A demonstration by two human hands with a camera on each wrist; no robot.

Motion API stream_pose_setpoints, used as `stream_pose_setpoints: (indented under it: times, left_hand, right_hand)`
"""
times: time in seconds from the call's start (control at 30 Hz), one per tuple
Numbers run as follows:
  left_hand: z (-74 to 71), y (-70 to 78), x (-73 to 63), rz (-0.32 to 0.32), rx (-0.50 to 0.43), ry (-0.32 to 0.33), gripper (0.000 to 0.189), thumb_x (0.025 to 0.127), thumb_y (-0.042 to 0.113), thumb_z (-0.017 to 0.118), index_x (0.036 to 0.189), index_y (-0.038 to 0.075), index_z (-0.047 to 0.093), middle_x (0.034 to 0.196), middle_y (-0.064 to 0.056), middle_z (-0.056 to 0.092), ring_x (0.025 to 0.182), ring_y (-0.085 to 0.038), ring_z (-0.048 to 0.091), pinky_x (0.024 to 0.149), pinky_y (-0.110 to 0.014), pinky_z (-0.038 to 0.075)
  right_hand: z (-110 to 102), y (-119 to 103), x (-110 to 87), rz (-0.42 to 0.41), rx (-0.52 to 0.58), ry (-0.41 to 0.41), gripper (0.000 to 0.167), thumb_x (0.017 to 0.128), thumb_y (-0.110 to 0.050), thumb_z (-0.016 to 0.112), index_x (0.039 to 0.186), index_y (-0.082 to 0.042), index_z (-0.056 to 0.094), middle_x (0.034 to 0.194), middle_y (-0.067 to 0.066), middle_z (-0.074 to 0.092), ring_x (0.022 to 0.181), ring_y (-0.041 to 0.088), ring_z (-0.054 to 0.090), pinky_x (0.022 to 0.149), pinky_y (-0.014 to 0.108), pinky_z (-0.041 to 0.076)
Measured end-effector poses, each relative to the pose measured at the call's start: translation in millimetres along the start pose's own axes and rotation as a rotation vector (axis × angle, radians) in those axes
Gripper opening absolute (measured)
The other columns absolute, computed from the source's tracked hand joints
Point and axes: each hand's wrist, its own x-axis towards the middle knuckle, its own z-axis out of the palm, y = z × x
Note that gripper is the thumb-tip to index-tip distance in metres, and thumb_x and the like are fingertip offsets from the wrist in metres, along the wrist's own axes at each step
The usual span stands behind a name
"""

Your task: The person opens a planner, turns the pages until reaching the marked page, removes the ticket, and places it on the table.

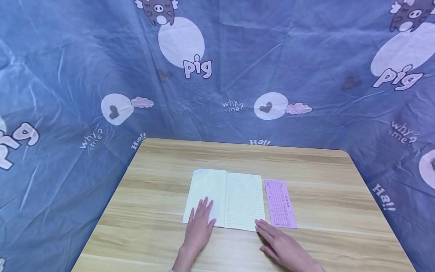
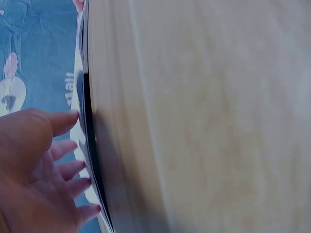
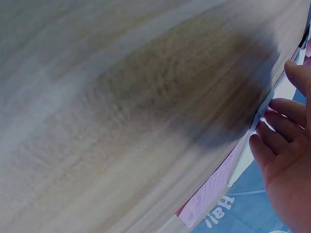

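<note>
An open notebook (image 1: 244,196) with ruled white pages lies flat on the wooden table. My left hand (image 1: 199,230) rests on the lower part of its left page, fingers straight and a little spread. In the left wrist view, the left hand's fingertips (image 2: 87,182) touch the page near the notebook's dark edge. My right hand (image 1: 283,245) has its straight fingers at the lower right corner of the right page. Seen from the right wrist, the right hand (image 3: 286,141) reaches the notebook's edge with fingers extended and thumb apart.
Just right of the notebook lies a pink printed booklet (image 1: 280,204) with a grid on it. The wooden table (image 1: 153,181) has rounded far corners. A blue cloth (image 1: 238,124) printed with pigs and words hangs behind and on both sides.
</note>
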Motion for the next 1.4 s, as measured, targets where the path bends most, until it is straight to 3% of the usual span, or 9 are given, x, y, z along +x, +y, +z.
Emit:
stream_pose_setpoints:
  times: [0.2, 0.37, 0.6, 0.8, 1.0, 1.4]
  left_hand:
    - [-10.3, -11.4, 0.8, -0.128, -0.07, 0.093, 0.063, 0.093, 0.022, 0.067, 0.146, 0.0, 0.041, 0.154, -0.025, 0.031, 0.142, -0.044, 0.026, 0.112, -0.065, 0.021]
    - [-17.9, -21.3, 2.3, -0.243, -0.225, 0.148, 0.068, 0.09, 0.015, 0.07, 0.146, -0.007, 0.037, 0.15, -0.033, 0.031, 0.139, -0.051, 0.026, 0.111, -0.062, 0.025]
    - [-26.1, -29.0, 6.0, -0.364, -0.421, 0.265, 0.072, 0.079, 0.005, 0.08, 0.141, -0.007, 0.045, 0.136, -0.029, 0.051, 0.121, -0.046, 0.045, 0.101, -0.057, 0.041]
    - [-31.9, -32.0, 8.7, -0.44, -0.53, 0.266, 0.074, 0.075, 0.007, 0.083, 0.139, -0.005, 0.048, 0.129, -0.025, 0.058, 0.113, -0.042, 0.053, 0.094, -0.054, 0.047]
    - [-36.0, -32.4, 11.1, -0.489, -0.577, 0.264, 0.076, 0.072, 0.006, 0.084, 0.138, -0.007, 0.048, 0.121, -0.028, 0.06, 0.108, -0.043, 0.056, 0.092, -0.055, 0.046]
    - [-37.8, -35.2, 10.7, -0.536, -0.656, 0.263, 0.07, 0.074, -0.004, 0.08, 0.137, -0.009, 0.049, 0.115, -0.025, 0.058, 0.097, -0.037, 0.065, 0.081, -0.042, 0.056]
  right_hand:
    - [2.1, 0.6, -0.7, -0.002, -0.012, 0.015, 0.062, 0.084, -0.034, 0.076, 0.135, -0.002, 0.059, 0.142, 0.011, 0.054, 0.126, 0.025, 0.054, 0.098, 0.035, 0.047]
    - [3.1, 1.3, -0.9, -0.007, -0.007, 0.023, 0.062, 0.083, -0.033, 0.077, 0.134, -0.002, 0.059, 0.141, 0.011, 0.054, 0.126, 0.025, 0.054, 0.097, 0.036, 0.048]
    - [2.1, 1.0, -0.2, -0.007, 0.004, 0.015, 0.062, 0.084, -0.032, 0.076, 0.134, -0.001, 0.058, 0.141, 0.012, 0.054, 0.126, 0.026, 0.054, 0.096, 0.039, 0.049]
    - [0.9, 0.6, -0.1, 0.001, 0.006, 0.008, 0.061, 0.084, -0.032, 0.076, 0.135, -0.002, 0.058, 0.142, 0.012, 0.054, 0.125, 0.025, 0.055, 0.1, 0.032, 0.046]
    - [-1.0, 0.1, 0.7, -0.009, 0.023, 0.006, 0.059, 0.086, -0.03, 0.075, 0.134, 0.001, 0.058, 0.14, 0.014, 0.054, 0.124, 0.029, 0.055, 0.093, 0.041, 0.052]
    - [-0.6, -1.0, 0.3, -0.014, 0.017, 0.024, 0.059, 0.085, -0.03, 0.075, 0.133, 0.0, 0.059, 0.14, 0.014, 0.054, 0.124, 0.028, 0.056, 0.094, 0.04, 0.052]
